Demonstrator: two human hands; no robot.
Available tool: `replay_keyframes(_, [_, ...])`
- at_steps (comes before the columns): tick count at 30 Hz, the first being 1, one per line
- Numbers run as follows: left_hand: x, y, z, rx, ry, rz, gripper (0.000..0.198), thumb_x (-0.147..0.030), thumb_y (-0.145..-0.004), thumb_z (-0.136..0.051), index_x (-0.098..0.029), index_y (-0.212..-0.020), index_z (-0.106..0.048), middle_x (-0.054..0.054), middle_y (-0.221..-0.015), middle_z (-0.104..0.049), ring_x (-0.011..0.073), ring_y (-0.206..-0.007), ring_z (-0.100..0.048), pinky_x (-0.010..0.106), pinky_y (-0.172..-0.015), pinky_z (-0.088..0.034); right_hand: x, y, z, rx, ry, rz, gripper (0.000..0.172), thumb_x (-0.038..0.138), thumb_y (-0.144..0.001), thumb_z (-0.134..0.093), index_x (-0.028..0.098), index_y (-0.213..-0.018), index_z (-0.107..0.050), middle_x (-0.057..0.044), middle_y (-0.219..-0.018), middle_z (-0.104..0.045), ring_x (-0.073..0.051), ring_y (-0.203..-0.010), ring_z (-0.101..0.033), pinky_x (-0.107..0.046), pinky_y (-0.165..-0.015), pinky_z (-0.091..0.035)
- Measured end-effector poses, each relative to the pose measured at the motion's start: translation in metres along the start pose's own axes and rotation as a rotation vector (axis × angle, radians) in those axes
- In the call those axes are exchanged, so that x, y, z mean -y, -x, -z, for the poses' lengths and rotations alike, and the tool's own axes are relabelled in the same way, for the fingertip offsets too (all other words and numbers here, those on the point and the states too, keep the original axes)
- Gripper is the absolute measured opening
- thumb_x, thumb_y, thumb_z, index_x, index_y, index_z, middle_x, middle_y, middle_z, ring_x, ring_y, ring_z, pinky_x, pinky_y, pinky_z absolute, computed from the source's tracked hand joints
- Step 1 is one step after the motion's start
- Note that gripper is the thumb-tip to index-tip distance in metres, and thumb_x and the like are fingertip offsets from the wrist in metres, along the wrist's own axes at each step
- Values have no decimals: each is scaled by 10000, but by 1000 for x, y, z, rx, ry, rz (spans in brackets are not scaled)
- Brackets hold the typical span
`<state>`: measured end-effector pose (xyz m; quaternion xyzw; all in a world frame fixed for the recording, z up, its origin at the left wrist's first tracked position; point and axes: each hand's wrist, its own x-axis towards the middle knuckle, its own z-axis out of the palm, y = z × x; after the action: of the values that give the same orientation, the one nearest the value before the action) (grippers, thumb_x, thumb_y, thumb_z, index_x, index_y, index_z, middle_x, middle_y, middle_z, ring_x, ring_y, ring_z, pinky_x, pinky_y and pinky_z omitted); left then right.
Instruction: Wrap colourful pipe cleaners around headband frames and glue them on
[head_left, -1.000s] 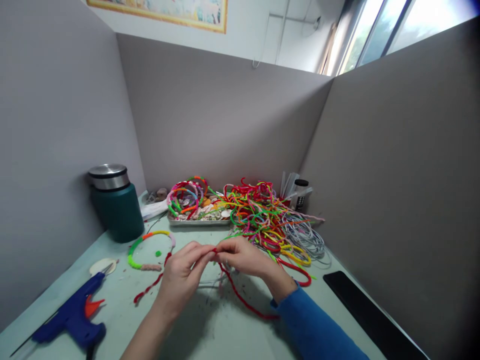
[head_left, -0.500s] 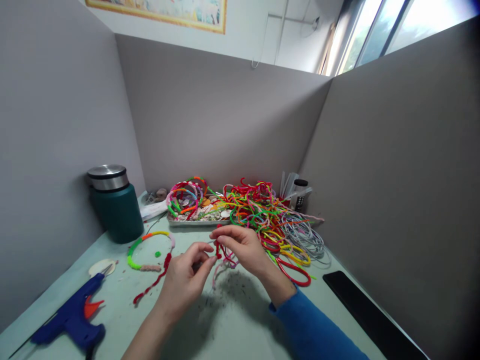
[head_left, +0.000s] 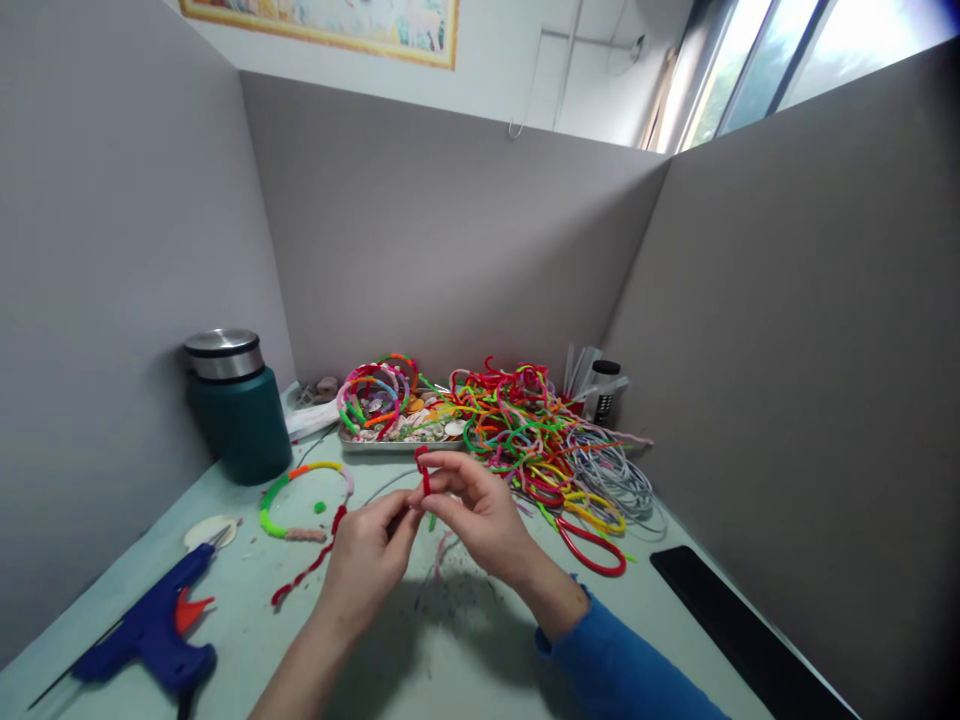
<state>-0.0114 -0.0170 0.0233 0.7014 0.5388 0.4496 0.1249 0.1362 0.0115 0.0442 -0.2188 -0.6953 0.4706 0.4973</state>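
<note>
A short bent length of red pipe cleaner (head_left: 425, 472) stands up between my two hands over the table. My right hand (head_left: 480, 515) pinches it with thumb and fingers. My left hand (head_left: 375, 555) meets it from the left, its thumb and forefinger closed at the lower end. The fingertips partly hide the red piece. A thin grey cord (head_left: 391, 483) runs behind my hands. Left of my left hand lies a ring (head_left: 274, 505) wrapped in coloured pipe cleaner, with a loose red tail (head_left: 304, 575).
A blue glue gun (head_left: 150, 630) lies at the left, below a green flask (head_left: 244, 425). Behind my hands are a metal tray (head_left: 405, 447) of buttons and a heap of pipe cleaners (head_left: 517, 410). Red-handled scissors (head_left: 596, 555) and a black strip (head_left: 742, 625) lie right.
My hands have come closer together, and the red pipe cleaner has shifted slightly left. Its dangling red strands no longer show below my right hand. The view has moved slightly.
</note>
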Motion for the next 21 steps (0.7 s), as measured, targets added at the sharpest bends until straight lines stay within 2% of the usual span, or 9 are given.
replay_keyframes(4, [0,0,1,-35,-11,37,187,-261,-818,-488,-191,-833,-661,-12,-644,-659,131,-549,-559,202,-536,-392,4,3,-4,-10,179,87,448,152,-803,-592,234,-1231,-489,-22,-944,-666,-165,-943,-615,-338,-920,-435])
replay_keyframes(7, [3,-1,1,-32,61,108,192,-263,-804,-498,-200,-867,-669,-8,-697,-695,142,-579,-593,208,-542,-416,3,5,-7,-20,305,128,503,159,-807,-586,238,-1284,-448,-40,-983,-659,-174,-938,-610,-326,-878,-458])
replay_keyframes(12, [9,-4,1,-15,324,224,268,-378,-804,-524,-192,-940,-661,42,-893,-723,201,-842,-647,271,-726,-482,-2,9,-8,7,446,261,532,188,-808,-589,256,-1310,-426,-56,-1030,-642,-192,-912,-600,-334,-829,-471])
replay_keyframes(15, [11,-5,0,-23,441,281,295,-381,-798,-541,-178,-987,-643,65,-947,-711,210,-882,-641,304,-776,-482,-2,10,-6,18,463,312,502,204,-818,-583,255,-1296,-437,-62,-1044,-637,-195,-907,-594,-352,-845,-458])
replay_keyframes(21, [14,-5,-2,-84,559,331,307,-401,-775,-582,-151,-949,-623,58,-837,-684,184,-785,-627,278,-699,-480,-5,11,-3,38,389,247,445,204,-857,-528,230,-1290,-427,-66,-1011,-664,-191,-925,-606,-355,-867,-452])
